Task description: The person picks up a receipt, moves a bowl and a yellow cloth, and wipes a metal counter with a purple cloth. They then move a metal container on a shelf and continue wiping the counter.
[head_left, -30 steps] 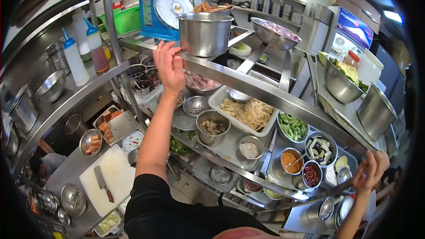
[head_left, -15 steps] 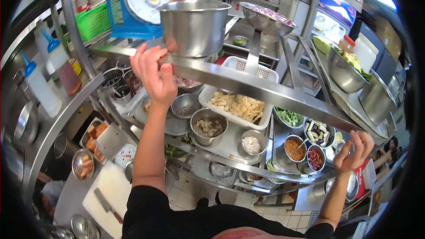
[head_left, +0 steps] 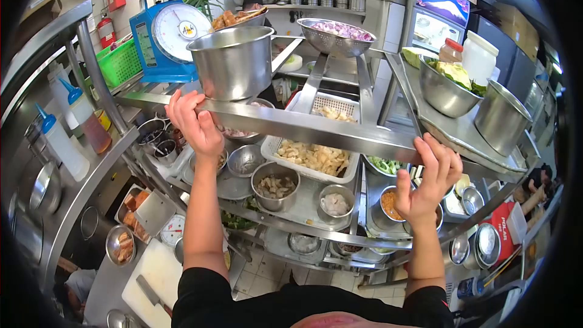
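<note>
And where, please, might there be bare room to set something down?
The cutting board is bare between the knife and small scale; the metal rail is bare but narrow between pot and right hand. Bowls crowd the white basket.

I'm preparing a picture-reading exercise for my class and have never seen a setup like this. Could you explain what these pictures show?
There is no machine here: the arms belong to a person working bare-handed in a kitchen. One camera, worn on the head, takes every picture, looking forward and down, so the arms enter from below.

The left hand and right hand both touch a long metal rail; I see no loose item in either.

On the upper level stand a steel pot, a blue dial scale and a perforated bowl of purple-and-white pieces. Below the rail is a white basket of pale pieces, among steel bowls of food. At lower left, a knife lies on a white cutting board.
</note>
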A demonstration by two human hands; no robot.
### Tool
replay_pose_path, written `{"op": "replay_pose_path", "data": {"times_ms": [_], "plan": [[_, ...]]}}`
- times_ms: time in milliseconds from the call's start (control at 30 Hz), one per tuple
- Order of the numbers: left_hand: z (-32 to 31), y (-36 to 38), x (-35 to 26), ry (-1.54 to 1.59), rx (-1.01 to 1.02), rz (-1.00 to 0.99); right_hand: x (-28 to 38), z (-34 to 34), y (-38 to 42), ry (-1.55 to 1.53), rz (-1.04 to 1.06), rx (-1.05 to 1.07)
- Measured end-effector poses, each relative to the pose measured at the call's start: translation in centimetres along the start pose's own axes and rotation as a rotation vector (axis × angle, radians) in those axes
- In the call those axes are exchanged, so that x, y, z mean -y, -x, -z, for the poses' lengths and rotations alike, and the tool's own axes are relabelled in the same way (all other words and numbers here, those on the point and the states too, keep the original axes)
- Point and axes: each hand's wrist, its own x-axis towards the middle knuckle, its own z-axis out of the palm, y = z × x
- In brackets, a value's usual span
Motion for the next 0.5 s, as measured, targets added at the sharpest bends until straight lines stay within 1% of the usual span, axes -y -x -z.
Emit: {"op": "replay_pose_path", "data": {"times_ms": [67, 167, 200, 233, 300, 333, 367, 400, 433, 467, 500], "plan": [[0.5, 0.2, 0.0, -0.027, 0.061, 0.01, 0.0, -0.4, 0.1, -0.049, -0.028, -0.039], [2.5, -0.2, -0.2, -0.01, 0.241, 0.032, 0.1, -0.7, 0.0, -0.091, -0.079, -0.082], [3.6, -0.1, -0.5, 0.015, 0.325, 0.084, 0.2, -0.8, 0.0, -0.122, -0.111, -0.089], [4.8, 0.5, -1.4, 0.026, 0.35, 0.099, 0.2, -0.9, 0.1, -0.136, -0.124, -0.098], [7.8, 2.6, -3.7, 0.13, 0.397, 0.275, 0.2, -1.1, 0.1, -0.175, -0.14, -0.113], [9.5, 5.2, -4.2, 0.122, 0.389, 0.369, -0.1, -1.3, 0.3, -0.189, -0.128, -0.119], [11.4, 8.1, -5.3, 0.115, 0.329, 0.439, -0.6, -1.3, 0.4, -0.184, -0.124, -0.11], [13.7, 10.7, -7.5, 0.028, 0.312, 0.472, -0.8, -1.3, 0.5, -0.193, -0.12, -0.104], [16.0, 15.9, -7.4, 0.033, 0.27, 0.534, -0.7, -1.5, 0.5, -0.218, -0.118, -0.101], [18.3, 18.7, -11.2, 0.052, 0.22, 0.744, -0.5, -1.3, 0.3, -0.202, -0.11, -0.109], [21.6, 24.7, -12.0, -0.114, 0.25, 0.845, -0.8, -1.7, 0.3, -0.262, -0.085, -0.137]]}}
